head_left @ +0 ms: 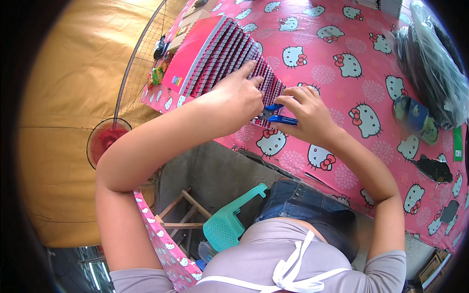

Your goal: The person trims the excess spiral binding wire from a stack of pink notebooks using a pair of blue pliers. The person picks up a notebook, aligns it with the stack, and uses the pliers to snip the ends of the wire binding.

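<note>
Pink cartoon-cat tablecloth (pixel 356 34) underneath, your left hand (pixel 239 97) presses the fanned spiral notebooks (pixel 229 53) while your right hand (pixel 308 115) grips blue-handled pliers (pixel 276 115) at the nearest end, most seemingly left.

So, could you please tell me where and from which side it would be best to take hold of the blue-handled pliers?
Probably by the two blue handles, coming from the right: they point right, toward the right hand already on them, while the metal tip faces left into the wire spines of the fanned notebooks, under the left hand.
</note>
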`<state>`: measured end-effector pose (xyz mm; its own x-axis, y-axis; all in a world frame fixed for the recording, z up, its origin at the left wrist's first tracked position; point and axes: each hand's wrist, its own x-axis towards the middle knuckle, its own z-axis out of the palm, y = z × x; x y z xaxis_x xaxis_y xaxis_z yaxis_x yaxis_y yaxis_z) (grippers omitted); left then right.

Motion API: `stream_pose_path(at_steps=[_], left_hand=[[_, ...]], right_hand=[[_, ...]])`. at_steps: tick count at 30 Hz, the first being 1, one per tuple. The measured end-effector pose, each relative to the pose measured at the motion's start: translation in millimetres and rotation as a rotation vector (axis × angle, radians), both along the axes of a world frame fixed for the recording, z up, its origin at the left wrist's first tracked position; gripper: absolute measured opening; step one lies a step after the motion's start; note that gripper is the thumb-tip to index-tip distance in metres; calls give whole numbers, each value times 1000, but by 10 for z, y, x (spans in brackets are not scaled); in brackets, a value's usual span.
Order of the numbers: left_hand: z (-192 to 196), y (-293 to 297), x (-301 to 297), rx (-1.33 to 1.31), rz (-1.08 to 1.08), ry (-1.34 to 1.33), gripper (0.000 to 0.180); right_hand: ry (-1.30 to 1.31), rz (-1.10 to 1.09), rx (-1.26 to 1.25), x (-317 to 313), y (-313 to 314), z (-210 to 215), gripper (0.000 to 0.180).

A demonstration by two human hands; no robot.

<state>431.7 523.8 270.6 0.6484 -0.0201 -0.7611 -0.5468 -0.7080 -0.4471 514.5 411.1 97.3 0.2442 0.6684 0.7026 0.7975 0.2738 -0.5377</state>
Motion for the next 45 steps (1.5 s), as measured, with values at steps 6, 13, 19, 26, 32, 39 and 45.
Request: stream_pose_path(at_steps=[6,13,19,26,32,39,45], left_hand=[[-1,-16,17,16,26,34,37],[-99,77,-109,-33,-68,-60,37],[-67,37,-35,-30,-28,-23,35],[-144,78,-62,-52,-81,-61,23],[-140,57,-81,9,-89,-34,42],[-135,49,-53,15,-55,1,46],[-340,113,-95,8,-78,5,56]], right_hand=[[838,447,-715,203,56,273,34],[283,201,-305,31,-23,9,41],[-93,-20,14,-30,17,-55,42],[1044,514,-896,190,80,236,47],[138,119,-278,8,-86,-21,42],[320,247,-393,60,5,-55,35],[727,401,-747,167,39,68,37]])
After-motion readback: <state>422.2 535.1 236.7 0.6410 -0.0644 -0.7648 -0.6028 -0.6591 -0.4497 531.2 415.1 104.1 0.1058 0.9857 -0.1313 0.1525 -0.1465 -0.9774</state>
